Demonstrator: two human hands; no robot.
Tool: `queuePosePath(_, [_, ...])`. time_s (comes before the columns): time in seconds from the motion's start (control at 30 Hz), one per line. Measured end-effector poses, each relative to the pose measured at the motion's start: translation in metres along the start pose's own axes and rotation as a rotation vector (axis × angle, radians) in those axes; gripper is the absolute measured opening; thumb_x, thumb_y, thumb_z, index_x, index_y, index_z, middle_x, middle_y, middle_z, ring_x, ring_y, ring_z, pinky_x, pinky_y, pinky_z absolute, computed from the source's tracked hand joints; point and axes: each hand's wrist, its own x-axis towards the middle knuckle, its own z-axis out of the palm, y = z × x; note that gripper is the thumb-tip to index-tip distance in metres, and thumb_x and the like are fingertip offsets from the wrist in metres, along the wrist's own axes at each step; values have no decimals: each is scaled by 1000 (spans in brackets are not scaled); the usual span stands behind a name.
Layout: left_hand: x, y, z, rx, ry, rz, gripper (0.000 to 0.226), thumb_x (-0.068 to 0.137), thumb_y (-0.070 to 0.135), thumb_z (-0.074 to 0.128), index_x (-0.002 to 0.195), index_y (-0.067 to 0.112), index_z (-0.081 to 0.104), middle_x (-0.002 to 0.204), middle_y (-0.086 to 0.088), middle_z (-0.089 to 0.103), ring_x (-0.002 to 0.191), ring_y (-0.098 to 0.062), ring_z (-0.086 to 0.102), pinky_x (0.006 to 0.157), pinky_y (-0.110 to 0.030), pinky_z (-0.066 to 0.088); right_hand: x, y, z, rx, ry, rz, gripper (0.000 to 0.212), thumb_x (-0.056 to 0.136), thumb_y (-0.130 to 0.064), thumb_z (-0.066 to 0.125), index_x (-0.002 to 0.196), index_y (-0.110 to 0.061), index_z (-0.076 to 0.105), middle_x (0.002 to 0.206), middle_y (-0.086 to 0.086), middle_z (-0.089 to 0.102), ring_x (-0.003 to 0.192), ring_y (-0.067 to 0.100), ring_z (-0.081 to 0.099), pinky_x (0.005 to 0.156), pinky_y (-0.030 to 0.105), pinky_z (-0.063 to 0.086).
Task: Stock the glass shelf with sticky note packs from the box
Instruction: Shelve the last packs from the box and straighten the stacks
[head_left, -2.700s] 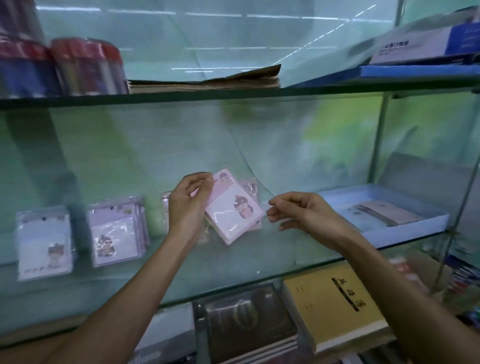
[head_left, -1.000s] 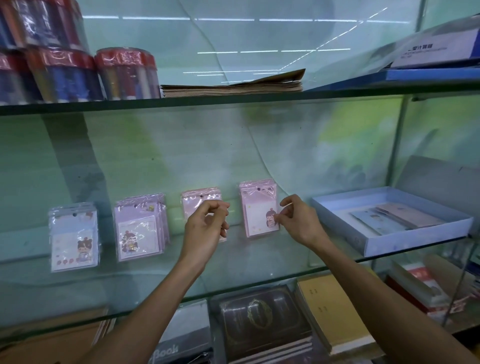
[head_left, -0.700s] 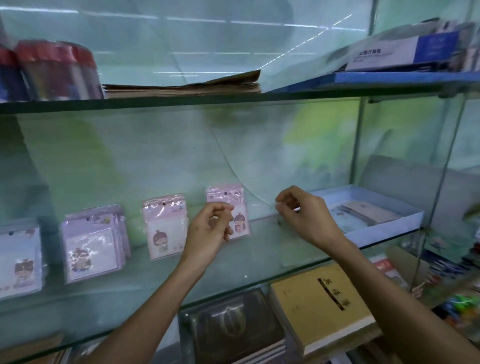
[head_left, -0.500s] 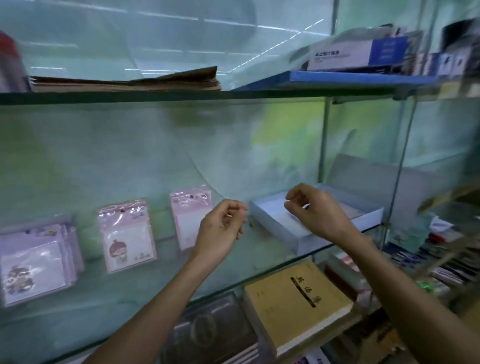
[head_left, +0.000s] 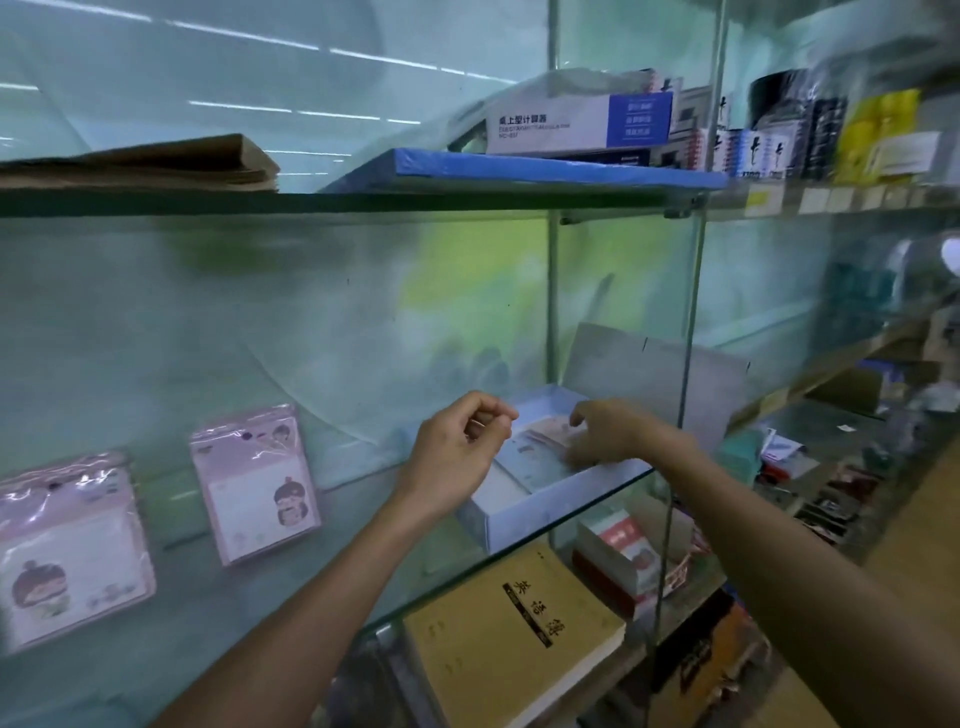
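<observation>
A person faces a glass shelf (head_left: 332, 587), both bare arms reaching forward. Two sticky note packs (head_left: 255, 480) already stand propped against the back panel, well to the left of the left hand (head_left: 451, 451); each is a flat pink rectangle in glossy, crinkled clear wrap with a cartoon figure. The stocking looks partly done, with bare glass between the packs and the hands. The left hand's fingers (head_left: 491, 421) are loosely curled and hold nothing. Just right of it, the right hand (head_left: 605, 434) reaches down into a shallow pale blue cardboard box (head_left: 511, 519) at the shelf's right end, fingers lying on flat packs (head_left: 540, 441) inside; blur hides whether they grip one. More packs evidently remain to be placed.
</observation>
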Motion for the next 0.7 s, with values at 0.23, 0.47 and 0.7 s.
queuePosePath(0.23, [17, -7, 5, 47, 16, -17, 13, 92, 18, 59, 89, 26, 68, 83, 14, 68, 78, -9, 64, 74, -24, 51, 1, 1, -8, 38, 49, -134, 66, 71, -57, 45, 91, 1, 68, 96, 22, 67, 90, 42, 62, 75, 45, 54])
queuePosePath(0.47, [32, -13, -2, -106, 143, -134, 13, 94, 18, 58, 106, 21, 62, 95, 5, 63, 75, -14, 64, 68, -25, 54, -13, 13, -13, 684, 399, -36, 31, 98, -10, 37, 86, 11, 56, 81, 25, 58, 70, 38, 65, 54, 39, 58])
queuePosePath(0.7, [40, -8, -9, -410, 204, -269, 32, 94, 26, 61, 119, 7, 56, 102, -10, 66, 72, -21, 65, 69, -34, 55, -41, -15, -13, 1439, 158, -164, 26, 102, -12, 42, 103, 6, 61, 96, 22, 70, 90, 35, 71, 72, 49, 59])
